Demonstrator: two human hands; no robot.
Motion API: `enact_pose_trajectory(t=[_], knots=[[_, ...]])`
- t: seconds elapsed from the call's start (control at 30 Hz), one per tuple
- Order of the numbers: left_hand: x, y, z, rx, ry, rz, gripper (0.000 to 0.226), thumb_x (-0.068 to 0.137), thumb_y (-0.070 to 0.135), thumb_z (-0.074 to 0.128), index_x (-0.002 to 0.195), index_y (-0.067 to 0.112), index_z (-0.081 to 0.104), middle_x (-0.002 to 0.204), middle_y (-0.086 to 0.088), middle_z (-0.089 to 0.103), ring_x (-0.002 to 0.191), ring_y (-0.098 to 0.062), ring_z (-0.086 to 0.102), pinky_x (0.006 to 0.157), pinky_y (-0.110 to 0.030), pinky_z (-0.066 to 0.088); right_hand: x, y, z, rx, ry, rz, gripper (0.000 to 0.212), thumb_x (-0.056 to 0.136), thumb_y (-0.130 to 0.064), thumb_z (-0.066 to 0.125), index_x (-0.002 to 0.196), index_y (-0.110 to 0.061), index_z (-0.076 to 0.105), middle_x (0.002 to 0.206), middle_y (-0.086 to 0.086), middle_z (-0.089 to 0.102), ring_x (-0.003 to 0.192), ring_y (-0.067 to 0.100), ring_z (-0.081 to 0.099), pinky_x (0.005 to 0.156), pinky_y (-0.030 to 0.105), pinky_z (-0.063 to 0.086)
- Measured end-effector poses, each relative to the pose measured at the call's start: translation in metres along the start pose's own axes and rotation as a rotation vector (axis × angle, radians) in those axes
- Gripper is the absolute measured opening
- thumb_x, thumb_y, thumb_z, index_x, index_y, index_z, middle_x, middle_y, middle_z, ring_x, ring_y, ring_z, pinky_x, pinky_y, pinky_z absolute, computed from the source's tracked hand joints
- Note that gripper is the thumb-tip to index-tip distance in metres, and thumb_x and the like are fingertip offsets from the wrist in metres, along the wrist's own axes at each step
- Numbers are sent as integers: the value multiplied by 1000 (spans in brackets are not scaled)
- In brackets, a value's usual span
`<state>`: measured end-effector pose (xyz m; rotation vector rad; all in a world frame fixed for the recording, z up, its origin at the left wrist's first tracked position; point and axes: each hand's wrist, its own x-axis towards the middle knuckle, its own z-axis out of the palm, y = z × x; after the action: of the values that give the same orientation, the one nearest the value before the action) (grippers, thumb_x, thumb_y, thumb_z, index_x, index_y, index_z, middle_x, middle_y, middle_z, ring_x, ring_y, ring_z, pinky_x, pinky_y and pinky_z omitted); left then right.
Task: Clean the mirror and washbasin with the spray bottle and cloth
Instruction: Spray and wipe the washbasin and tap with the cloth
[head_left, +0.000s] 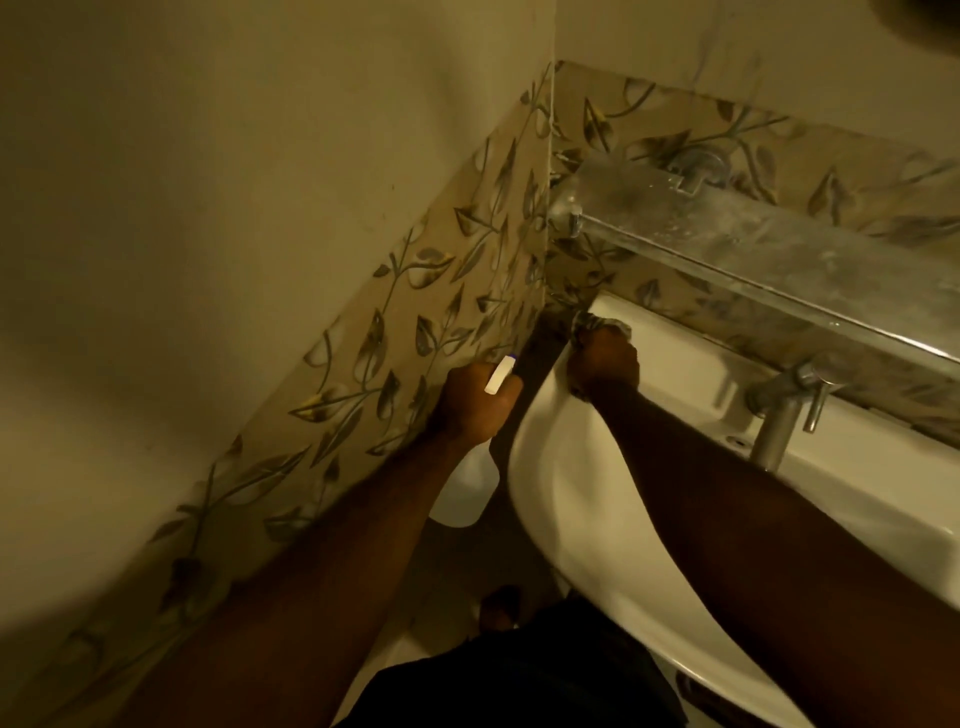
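Observation:
The white washbasin (550, 499) hangs on the tiled wall at the right, seen from above. My right hand (602, 364) presses a crumpled grey cloth (597, 322) against the basin's far left corner, where the rim meets the wall. My left hand (478, 402) grips the white spray bottle (462, 493) by its neck, in the gap between the basin and the left wall; its nozzle (500, 375) points up past my knuckles and the body hangs below my fist. The mirror is not in view.
A metal tap (784, 410) stands on the basin's back ledge. Above it a dusty glass shelf (727, 244) juts from the leaf-patterned tiles (415, 322). The left wall stands close to the basin. My foot (501, 613) shows on the floor below.

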<state>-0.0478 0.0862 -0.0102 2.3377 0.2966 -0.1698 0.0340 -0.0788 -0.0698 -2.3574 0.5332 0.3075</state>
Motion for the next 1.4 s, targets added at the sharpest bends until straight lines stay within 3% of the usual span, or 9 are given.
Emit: enact_pose_trajectory(t=[0.1, 0.27, 0.37, 0.5, 0.6, 0.8, 0.97, 1.1, 1.4], knots=[[-10, -6, 0, 21, 61, 69, 18, 90, 16, 61, 85, 0, 67, 75, -10, 63, 67, -20, 59, 66, -32, 51, -26, -2, 13, -60, -20, -71, 28, 99, -21, 59, 126, -13, 60, 123, 15, 64, 109, 38, 66, 92, 50, 59], [-32, -22, -6, 23, -9, 100, 26, 92, 23, 58, 67, 14, 59, 62, -3, 58, 58, -21, 60, 58, -34, 54, -76, -4, 39, -11, -30, -136, 33, 103, -40, 52, 126, -21, 66, 125, 9, 68, 112, 33, 66, 99, 43, 55], [-42, -31, -8, 11, -39, 110, 24, 92, 24, 57, 70, 16, 60, 64, 0, 57, 61, -22, 61, 61, -33, 54, -102, 1, 53, -15, -37, -164, 36, 104, -44, 48, 128, -24, 65, 129, 7, 66, 115, 32, 64, 101, 43, 53], [-56, -41, -9, 55, -30, 167, 21, 92, 24, 58, 82, 9, 69, 70, 2, 56, 65, -13, 53, 60, -14, 36, -132, 12, 71, 87, -49, -65, 40, 104, -46, 42, 129, -21, 60, 129, 7, 66, 114, 28, 65, 101, 44, 54], [-69, -48, -9, 100, 0, 226, 28, 93, 23, 56, 75, 6, 68, 65, -3, 57, 67, -23, 59, 59, -19, 30, -155, 21, 84, -17, -70, -57, 44, 107, -40, 38, 140, -13, 49, 137, 15, 57, 120, 35, 59, 101, 48, 52], [-90, -58, 4, 42, -72, 250, 29, 96, 25, 54, 91, 2, 71, 89, -16, 72, 84, -28, 66, 72, -27, 44, -202, 41, 92, -126, -31, -86, 46, 106, -38, 45, 142, -10, 44, 134, 18, 55, 110, 38, 65, 88, 42, 54], [-108, -65, 25, 3, -169, 297, 26, 92, 24, 58, 86, 3, 72, 79, -15, 71, 69, -25, 64, 59, -25, 44, -235, 75, 84, -298, -68, -132, 46, 109, -34, 31, 146, -9, 41, 137, 16, 50, 114, 37, 58, 78, 37, 46], [-126, -59, 44, 9, -216, 359, 24, 90, 25, 59, 76, 8, 68, 69, -2, 62, 52, -4, 47, 46, -7, 35, -258, 99, 80, -426, -46, -99, 48, 109, -33, 25, 151, -11, 35, 141, 13, 48, 118, 32, 54, 76, 35, 42], [-150, -39, 86, 58, -475, 534, 43, 83, 39, 44, 77, 3, 66, 75, -13, 68, 67, -25, 58, 61, -31, 42, -294, 154, 57, -415, 75, 16, 44, 109, -30, 28, 141, -7, 48, 133, 18, 53, 114, 37, 57, 77, 42, 51]])
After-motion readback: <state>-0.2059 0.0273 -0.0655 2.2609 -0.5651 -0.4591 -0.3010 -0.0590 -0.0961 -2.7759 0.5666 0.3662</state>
